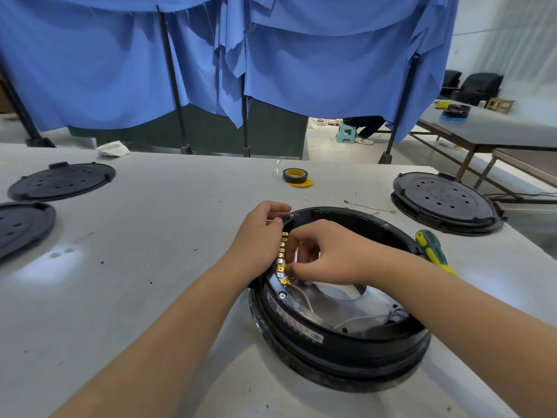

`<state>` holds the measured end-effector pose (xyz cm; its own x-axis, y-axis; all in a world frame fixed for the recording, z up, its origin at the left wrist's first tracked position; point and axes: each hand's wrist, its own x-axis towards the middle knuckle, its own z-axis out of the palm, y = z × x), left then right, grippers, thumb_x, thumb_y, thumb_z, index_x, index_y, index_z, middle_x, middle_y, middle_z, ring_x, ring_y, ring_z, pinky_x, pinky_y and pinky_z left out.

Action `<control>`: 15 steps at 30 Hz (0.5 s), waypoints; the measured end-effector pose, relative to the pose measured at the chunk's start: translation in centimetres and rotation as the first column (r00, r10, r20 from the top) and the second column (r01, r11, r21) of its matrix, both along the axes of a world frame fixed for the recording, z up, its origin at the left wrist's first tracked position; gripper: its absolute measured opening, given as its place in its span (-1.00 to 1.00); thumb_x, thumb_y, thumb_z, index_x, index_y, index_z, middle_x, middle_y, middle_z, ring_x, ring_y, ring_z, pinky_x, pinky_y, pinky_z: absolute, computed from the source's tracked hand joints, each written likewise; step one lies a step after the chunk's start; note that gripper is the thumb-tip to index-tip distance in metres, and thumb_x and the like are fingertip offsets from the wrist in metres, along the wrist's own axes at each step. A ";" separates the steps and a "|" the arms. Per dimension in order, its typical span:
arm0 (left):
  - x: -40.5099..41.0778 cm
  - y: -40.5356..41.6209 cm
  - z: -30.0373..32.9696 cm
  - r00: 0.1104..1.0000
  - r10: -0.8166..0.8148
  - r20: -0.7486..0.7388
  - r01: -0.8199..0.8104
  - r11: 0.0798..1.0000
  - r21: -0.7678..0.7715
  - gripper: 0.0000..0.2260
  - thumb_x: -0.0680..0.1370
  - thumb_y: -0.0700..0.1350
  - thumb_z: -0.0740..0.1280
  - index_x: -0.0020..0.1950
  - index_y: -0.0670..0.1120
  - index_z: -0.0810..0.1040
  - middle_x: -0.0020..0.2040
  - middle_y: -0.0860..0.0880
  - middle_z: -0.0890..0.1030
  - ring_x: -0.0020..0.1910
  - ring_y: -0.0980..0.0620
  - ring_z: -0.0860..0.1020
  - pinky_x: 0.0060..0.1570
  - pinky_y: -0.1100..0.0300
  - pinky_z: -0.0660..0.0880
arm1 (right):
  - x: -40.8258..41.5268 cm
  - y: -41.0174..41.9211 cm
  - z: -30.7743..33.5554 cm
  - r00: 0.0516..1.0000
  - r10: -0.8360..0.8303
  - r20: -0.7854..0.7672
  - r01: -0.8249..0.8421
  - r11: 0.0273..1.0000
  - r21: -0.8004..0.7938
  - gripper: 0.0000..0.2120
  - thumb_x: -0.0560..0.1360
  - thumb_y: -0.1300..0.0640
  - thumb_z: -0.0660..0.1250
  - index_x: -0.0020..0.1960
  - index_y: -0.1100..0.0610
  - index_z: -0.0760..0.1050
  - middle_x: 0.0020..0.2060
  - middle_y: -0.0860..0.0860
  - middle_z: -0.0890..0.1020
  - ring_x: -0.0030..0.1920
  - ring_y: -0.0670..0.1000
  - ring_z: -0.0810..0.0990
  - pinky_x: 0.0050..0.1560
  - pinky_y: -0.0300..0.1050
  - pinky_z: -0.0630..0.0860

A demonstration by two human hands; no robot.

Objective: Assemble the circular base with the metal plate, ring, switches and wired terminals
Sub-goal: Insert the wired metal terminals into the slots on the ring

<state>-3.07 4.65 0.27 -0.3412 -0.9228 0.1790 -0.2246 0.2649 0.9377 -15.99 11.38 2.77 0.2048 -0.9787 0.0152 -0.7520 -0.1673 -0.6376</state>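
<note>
While both hands pinch the brass terminals [281, 257] on the circular base [340, 300] near the table's front edge, left hand [259, 236] curled, right hand [319, 254] fingertips closed, a slip could bend them or tug the white wires [358, 319] loose.

Right hand [327, 253] covers much of the round base [346, 342] interior; whatever its fingertips pinch is hidden. Screwdriver [432, 251] tip hidden behind forearm. Label print on base rim unreadable. Left of base, black lid [21, 227] cropped by frame edge.

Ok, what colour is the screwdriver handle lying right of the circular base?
Green and yellow: the screwdriver handle shows best in the head view.
</note>
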 end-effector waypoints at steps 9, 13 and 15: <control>0.0 0.0 0.0 1.000 0.005 0.000 -0.005 1.000 -0.009 -0.73 0.61 -0.29 0.12 0.19 -0.04 0.51 0.15 0.01 0.55 0.11 0.10 0.50 -0.06 0.43 0.38 | 0.1 -0.2 -0.1 1.000 0.009 -0.019 -0.010 1.000 -0.023 -0.99 0.36 0.14 0.43 -0.23 0.06 0.61 -0.43 -0.01 0.63 -0.43 -0.14 0.54 -0.33 -0.24 0.50; 0.0 0.0 0.0 1.000 -0.001 0.000 0.001 1.000 -0.006 -0.72 0.61 -0.29 0.12 0.20 -0.04 0.50 0.17 0.01 0.55 0.12 0.10 0.49 -0.07 0.44 0.37 | -0.1 -0.3 -0.1 1.000 0.004 -0.016 -0.004 0.999 -0.033 -0.95 0.34 0.12 0.46 -0.24 0.07 0.60 -0.43 -0.05 0.62 -0.41 -0.16 0.55 -0.33 -0.27 0.50; 0.0 0.0 0.0 1.000 -0.002 -0.005 0.002 1.000 -0.005 -0.72 0.61 -0.30 0.12 0.20 -0.05 0.50 0.17 0.01 0.55 0.12 0.10 0.50 -0.06 0.43 0.37 | -0.1 -0.4 -0.1 1.000 0.009 -0.018 -0.010 0.999 -0.041 -0.94 0.34 0.13 0.46 -0.24 0.07 0.59 -0.43 -0.06 0.62 -0.41 -0.18 0.55 -0.35 -0.31 0.49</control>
<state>-3.09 4.69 0.29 -0.3424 -0.9210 0.1855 -0.2196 0.2705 0.9374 -16.13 11.02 2.63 0.2145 -0.9754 0.0514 -0.7614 -0.2000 -0.6167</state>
